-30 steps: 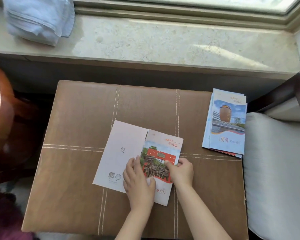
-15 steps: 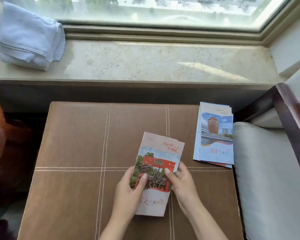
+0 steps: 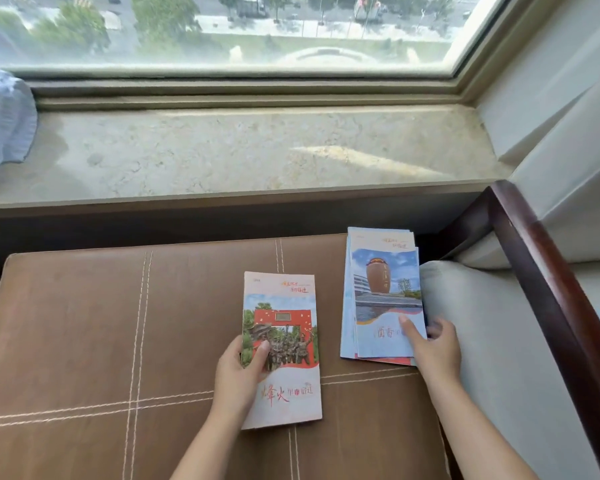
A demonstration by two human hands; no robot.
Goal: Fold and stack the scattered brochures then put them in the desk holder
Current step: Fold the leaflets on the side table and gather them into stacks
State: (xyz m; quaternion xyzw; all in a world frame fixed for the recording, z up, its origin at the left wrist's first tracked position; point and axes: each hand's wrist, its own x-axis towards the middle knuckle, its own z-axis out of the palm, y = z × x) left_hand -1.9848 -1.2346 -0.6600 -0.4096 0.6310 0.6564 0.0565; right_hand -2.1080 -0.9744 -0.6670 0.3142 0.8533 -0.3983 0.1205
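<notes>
The left hand [image 3: 238,372] holds 1 folded brochure [image 3: 284,341] by its left edge. The thumb lies on the cover and the other fingers are tucked under the paper. This brochure has a red gate and a group of people on its front. It sits over the middle of the brown desk [image 3: 118,323], with its long side pointing away from the person. The right hand [image 3: 433,344] pinches the stack of brochures [image 3: 381,292] at its near right corner. The thumb presses on the top cover and the fingers curl around the right edge. The stack lies flat on the right side of the desk, just beside the folded brochure but not touching it. The top brochure shows a big brown jar under a blue sky. More edges stick out under it, but I cannot tell how many brochures are in the stack. The desk top has white stitched lines across it. To the right, a pale cushion [image 3: 492,341] touches the stack's side, and past it is 1 dark wooden chair arm [image 3: 541,271]. Behind the desk is a stone window sill [image 3: 239,150] with 1 light blue cloth [image 3: 4,126] at its left end, and the window [image 3: 222,29] is above.
</notes>
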